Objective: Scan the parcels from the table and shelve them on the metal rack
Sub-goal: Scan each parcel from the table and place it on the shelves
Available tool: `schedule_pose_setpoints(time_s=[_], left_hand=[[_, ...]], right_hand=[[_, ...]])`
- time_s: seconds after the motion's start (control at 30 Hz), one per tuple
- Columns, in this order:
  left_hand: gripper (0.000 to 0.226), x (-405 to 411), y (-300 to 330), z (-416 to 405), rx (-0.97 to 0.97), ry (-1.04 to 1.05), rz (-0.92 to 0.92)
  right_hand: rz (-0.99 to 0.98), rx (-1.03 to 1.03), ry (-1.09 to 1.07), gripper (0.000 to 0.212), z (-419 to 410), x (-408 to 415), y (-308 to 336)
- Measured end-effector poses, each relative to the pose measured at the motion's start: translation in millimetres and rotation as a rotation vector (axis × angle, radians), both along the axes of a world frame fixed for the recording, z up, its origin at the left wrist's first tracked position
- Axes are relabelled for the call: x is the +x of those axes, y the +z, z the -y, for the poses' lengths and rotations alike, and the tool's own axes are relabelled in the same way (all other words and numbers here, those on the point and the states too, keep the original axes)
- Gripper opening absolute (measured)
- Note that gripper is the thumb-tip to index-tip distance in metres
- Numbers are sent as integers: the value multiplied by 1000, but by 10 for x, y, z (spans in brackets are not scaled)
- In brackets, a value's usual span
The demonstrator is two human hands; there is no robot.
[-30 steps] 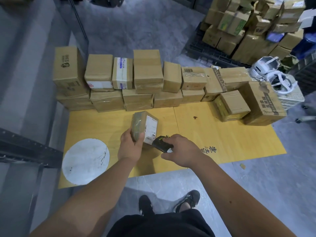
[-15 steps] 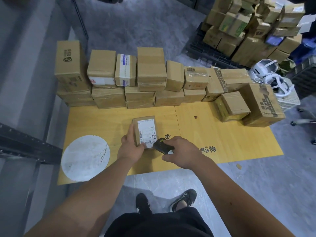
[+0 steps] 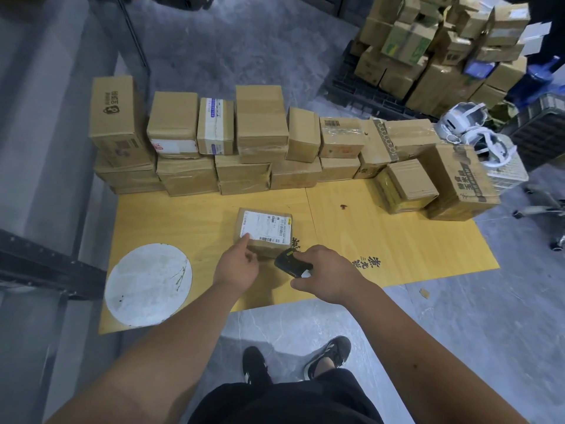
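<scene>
A small brown parcel (image 3: 265, 231) lies flat on the yellow table (image 3: 382, 246), its white barcode label facing up. My left hand (image 3: 238, 266) sits at the parcel's near left corner, the forefinger stretched out and touching the label's edge. My right hand (image 3: 325, 273) grips a black handheld scanner (image 3: 290, 264) just below the parcel's near right corner, its head towards the label. A wall of stacked cardboard parcels (image 3: 263, 142) lines the table's far edge.
A dark metal rack beam (image 3: 46, 267) runs along the left. A white round disc (image 3: 149, 284) lies on the table's near left. A heap of boxes (image 3: 434, 50) on a black pallet and white headsets (image 3: 467, 130) stand at the far right.
The parcel was held up on edge in my left hand; it has been turned label-up and laid flat on the table. My left hand's grip has loosened to a forefinger touch.
</scene>
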State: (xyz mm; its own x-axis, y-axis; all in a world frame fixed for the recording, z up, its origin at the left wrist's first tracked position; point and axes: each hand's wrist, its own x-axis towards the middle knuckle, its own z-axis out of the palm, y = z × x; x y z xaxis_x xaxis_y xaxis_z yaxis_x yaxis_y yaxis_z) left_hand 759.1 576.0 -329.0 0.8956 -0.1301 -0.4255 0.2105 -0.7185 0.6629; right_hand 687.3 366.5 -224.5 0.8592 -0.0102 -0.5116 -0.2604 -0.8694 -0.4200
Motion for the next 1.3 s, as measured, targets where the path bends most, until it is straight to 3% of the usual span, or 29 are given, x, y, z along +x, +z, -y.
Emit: schedule_pose_setpoints(time_s=[0.2, 0.33, 0.6, 0.77, 0.93, 1.2, 1.3], left_hand=[[39, 13, -29, -26, 285, -55, 344], [28, 33, -36, 4, 242, -84, 331], [38, 180, 151, 23, 227, -242, 274], [43, 176, 232, 34, 345, -222, 270], [29, 53, 158, 49, 296, -147, 249], [57, -142, 16, 129, -36, 27, 84], [72, -204, -39, 180, -133, 172, 33]], right_hand=[[-11, -6, -8, 76, 28, -85, -4], [-16, -9, 1, 74, 40, -130, -21], [-24, 0, 12, 74, 80, -182, 6], [-19, -11, 40, 70, 58, -186, 59], [-13, -16, 49, 71, 48, -201, 97], [-20, 41, 32, 60, 10, -271, 140], [-31, 61, 11, 65, 18, -308, 138]])
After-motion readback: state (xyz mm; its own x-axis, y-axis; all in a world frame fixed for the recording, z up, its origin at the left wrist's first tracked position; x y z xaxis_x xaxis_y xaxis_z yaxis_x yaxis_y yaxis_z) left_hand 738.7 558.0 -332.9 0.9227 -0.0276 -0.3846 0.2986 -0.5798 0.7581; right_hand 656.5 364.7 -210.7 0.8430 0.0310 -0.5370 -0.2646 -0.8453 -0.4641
